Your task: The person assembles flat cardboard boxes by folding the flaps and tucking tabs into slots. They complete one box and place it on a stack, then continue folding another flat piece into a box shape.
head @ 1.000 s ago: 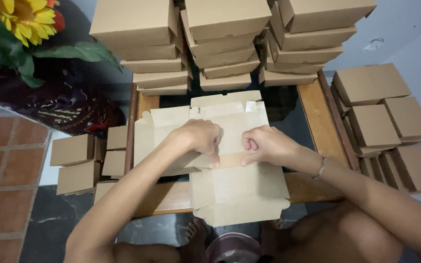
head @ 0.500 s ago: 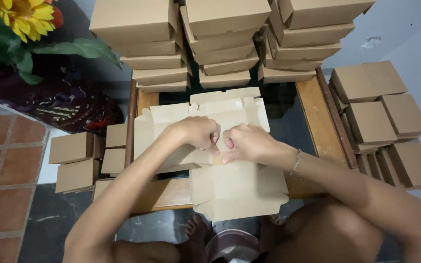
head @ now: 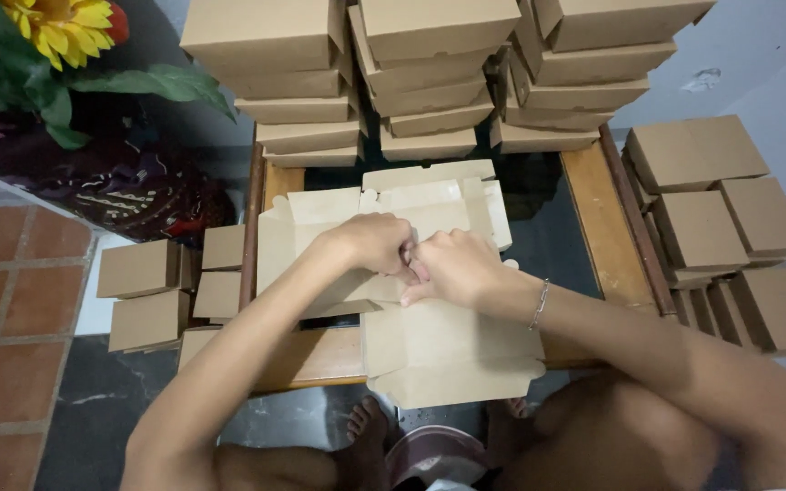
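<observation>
1. L hand (head: pixel 375 244) + R hand (head: pixel 452 268) meet at centre of a flat kraft cardboard box blank (head: pixel 429 336), knuckles touching each other.
2. Grip: both hands curled, fingers pinching a fold/flap of the blank at its mid crease. Exact flap under the fingers is hidden, can't tell which one.
3. Blank lies on a small wooden table (head: pixel 607 227) w/ dark top; near end hangs over the table's front edge toward the person's knees. Far flaps stand partly raised, just in front of the stacks.
4. R wrist wears a thin bracelet (head: pixel 539 305).
5. Back of table: stacks of folded brown boxes (head: pixel 429 82), three columns, touching side by side.
6. Right of table: more closed boxes (head: pixel 730 218) on the floor, packed close.
7. Left of table: a few smaller closed boxes (head: pixel 152 291), by the terracotta tiles (head: pixel 2 300).
8. Top-left: sunflower (head: pixel 61 27) w/ green leaves over dark patterned cloth (head: pixel 120 191).
9. Bare feet (head: pixel 366 427) visible under the table edge.
</observation>
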